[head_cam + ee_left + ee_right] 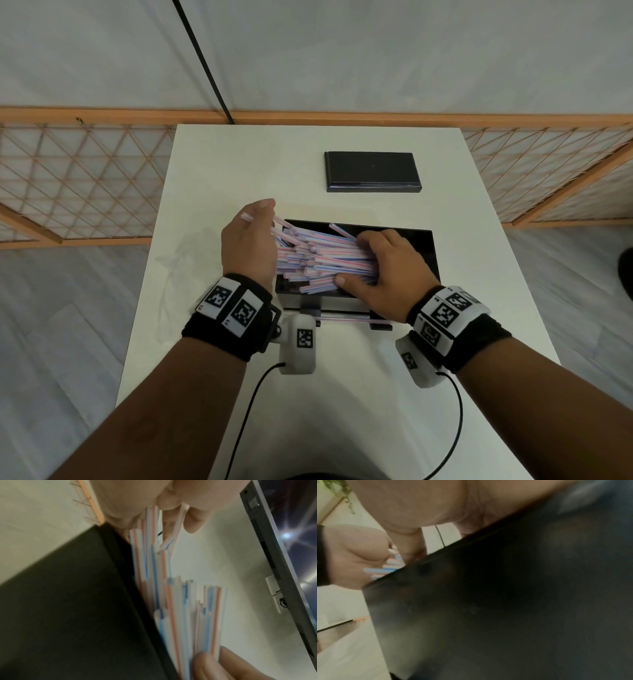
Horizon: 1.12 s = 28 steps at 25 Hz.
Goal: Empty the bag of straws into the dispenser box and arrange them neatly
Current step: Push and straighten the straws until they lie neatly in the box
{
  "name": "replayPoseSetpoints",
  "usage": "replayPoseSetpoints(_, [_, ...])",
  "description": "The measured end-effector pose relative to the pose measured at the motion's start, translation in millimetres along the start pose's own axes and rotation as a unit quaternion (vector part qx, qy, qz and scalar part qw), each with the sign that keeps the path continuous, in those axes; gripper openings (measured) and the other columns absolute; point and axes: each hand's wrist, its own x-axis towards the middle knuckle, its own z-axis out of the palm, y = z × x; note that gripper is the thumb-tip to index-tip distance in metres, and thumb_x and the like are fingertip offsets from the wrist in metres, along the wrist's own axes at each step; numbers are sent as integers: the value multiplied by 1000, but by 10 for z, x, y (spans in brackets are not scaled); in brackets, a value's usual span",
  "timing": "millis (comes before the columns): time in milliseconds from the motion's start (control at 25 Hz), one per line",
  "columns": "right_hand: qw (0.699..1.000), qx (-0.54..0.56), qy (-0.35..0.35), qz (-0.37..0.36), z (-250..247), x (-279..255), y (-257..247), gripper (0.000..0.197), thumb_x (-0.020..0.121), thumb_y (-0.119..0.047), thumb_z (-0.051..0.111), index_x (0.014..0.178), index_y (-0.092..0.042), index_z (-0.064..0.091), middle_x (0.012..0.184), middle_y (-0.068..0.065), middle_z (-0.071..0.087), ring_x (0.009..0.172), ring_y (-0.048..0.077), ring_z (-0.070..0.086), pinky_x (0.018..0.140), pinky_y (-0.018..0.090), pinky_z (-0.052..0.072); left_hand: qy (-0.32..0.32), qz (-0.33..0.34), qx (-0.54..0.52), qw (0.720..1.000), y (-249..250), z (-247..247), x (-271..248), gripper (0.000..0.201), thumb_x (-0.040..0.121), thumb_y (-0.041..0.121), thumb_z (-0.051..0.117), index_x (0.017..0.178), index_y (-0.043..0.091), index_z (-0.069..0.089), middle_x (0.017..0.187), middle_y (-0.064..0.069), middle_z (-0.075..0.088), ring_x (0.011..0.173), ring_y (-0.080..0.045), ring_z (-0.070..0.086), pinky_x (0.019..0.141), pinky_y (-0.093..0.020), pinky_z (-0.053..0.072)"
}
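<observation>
Striped straws [318, 255] lie heaped in my black box [423, 246], between my left hand [250, 243], flat against their left ends, and my right hand [383, 263], gripping their right ends

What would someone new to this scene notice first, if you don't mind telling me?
The heap of striped straws lying askew in the open black box at the table's middle, several poking out over its left edge. The left hand presses flat against their left ends, while the right hand grips the bunch from the right. Farther back on the white table lies the black lid.
</observation>
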Motion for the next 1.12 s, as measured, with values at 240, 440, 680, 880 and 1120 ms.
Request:
replayPoseSetpoints(240, [996,-71,-56,25,74,40,-63,85,71,-86,36,139,-35,33,126,-2,46,116,27,47,103,52,37,15,38,65,997,-11,-10,-127,32,84,47,53,70,23,69,71,2,67,83,-32,67,83,-46,54])
replayPoseSetpoints(440, [1000,-6,14,-4,75,81,-223,66,83,-73,40,135,-31,42,125,-1,49,114,25,46,98,48,40,-2,-6,-71,997,95,85,-189,18,96,19,60,81,18,70,78,0,72,77,-19,68,79,-35,57])
replayPoseSetpoints(680, [998,14,50,-26,-51,-29,-62,69,71,-69,58,123,-24,51,115,-1,54,107,22,51,93,38,45,26,6,-49,998,45,-55,-92,39,83,43,68,116,24,57,109,-1,68,101,-17,67,86,-33,51])
replayPoseSetpoints(880, [998,-39,-15,-41,23,-193,68,70,75,-78,39,117,-26,60,105,-3,60,101,24,56,89,43,49,-11,-31,-18,999,-14,-60,-49,29,77,55,53,82,28,64,99,1,71,96,-20,68,96,-47,51])
replayPoseSetpoints(1120, [998,-52,-8,-21,53,-182,38,69,78,-78,33,118,-28,58,109,-6,57,106,21,52,92,43,45,-10,89,108,990,-41,-137,-78,17,81,47,61,82,33,68,75,15,67,73,-10,59,83,-38,50])
